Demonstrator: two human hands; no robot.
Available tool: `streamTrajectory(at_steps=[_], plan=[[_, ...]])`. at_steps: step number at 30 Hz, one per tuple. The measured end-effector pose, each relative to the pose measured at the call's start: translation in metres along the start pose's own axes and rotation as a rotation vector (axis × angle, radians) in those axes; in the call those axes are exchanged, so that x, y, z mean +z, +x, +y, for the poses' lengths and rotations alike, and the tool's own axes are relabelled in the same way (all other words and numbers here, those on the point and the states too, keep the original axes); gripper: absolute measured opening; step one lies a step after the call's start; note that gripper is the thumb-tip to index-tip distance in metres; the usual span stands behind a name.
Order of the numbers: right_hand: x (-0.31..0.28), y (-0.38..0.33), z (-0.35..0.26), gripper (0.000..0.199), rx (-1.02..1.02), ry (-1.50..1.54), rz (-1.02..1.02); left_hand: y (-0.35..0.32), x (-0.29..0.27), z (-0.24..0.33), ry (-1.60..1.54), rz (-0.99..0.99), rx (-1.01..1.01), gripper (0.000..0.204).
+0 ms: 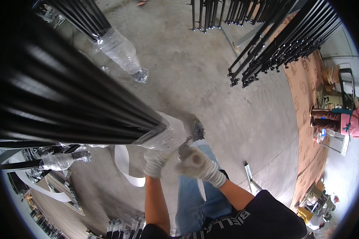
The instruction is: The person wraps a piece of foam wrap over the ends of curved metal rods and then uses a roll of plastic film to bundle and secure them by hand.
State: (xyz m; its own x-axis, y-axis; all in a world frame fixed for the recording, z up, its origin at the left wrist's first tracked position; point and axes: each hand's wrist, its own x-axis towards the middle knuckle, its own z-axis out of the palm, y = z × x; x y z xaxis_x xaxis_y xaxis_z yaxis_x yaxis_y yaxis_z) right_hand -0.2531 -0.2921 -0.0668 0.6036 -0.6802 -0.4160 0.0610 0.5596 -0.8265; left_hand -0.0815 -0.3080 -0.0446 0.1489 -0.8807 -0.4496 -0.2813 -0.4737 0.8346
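A thick bundle of black metal tubes [87, 95] slants down from the upper left, blurred toward its near part. Clear plastic film [167, 133] wraps its lower end. My left hand [155, 161], in a whitish glove, is against the underside of that wrapped end; its fingers are mostly hidden. Just right of it, my gloved right hand [201, 167] is closed around a small roll [196, 159], whose round brownish end faces up. A dark metal tube end [184, 143] shows between the film and my right hand.
Another film-wrapped tube bundle [119, 51] stands at the upper left, and a shorter one [64, 160] lies at the left. A white strap [125, 167] curls over the floor. Black tubes [283, 47] hang on a rack at upper right. A person [341, 121] stands far right.
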Motion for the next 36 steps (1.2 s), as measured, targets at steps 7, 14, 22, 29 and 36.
streamTrajectory(at_steps=[7, 14, 22, 29, 36], plan=[[-0.064, 0.011, -0.027, 0.035, 0.059, 0.056, -0.007, 0.016, -0.001, -0.034, 0.411, -0.01, 0.171, 0.038], [-0.066, 0.169, -0.064, 0.042, 0.373, -0.449, -0.194, -0.005, 0.006, -0.033, 0.777, 0.067, 0.411, 0.035], [0.027, 0.186, 0.003, 0.045, 0.212, -0.294, -0.611, -0.026, 0.038, -0.099, -1.008, 0.493, 0.083, 0.066], [0.018, 0.176, 0.008, 0.048, 0.242, -0.139, -0.522, -0.007, 0.03, -0.081, -1.083, 0.219, -0.21, 0.06], [-0.011, 0.137, -0.001, 0.055, 0.054, 0.247, -0.258, 0.002, 0.027, -0.134, -1.059, 0.305, -0.267, 0.053]])
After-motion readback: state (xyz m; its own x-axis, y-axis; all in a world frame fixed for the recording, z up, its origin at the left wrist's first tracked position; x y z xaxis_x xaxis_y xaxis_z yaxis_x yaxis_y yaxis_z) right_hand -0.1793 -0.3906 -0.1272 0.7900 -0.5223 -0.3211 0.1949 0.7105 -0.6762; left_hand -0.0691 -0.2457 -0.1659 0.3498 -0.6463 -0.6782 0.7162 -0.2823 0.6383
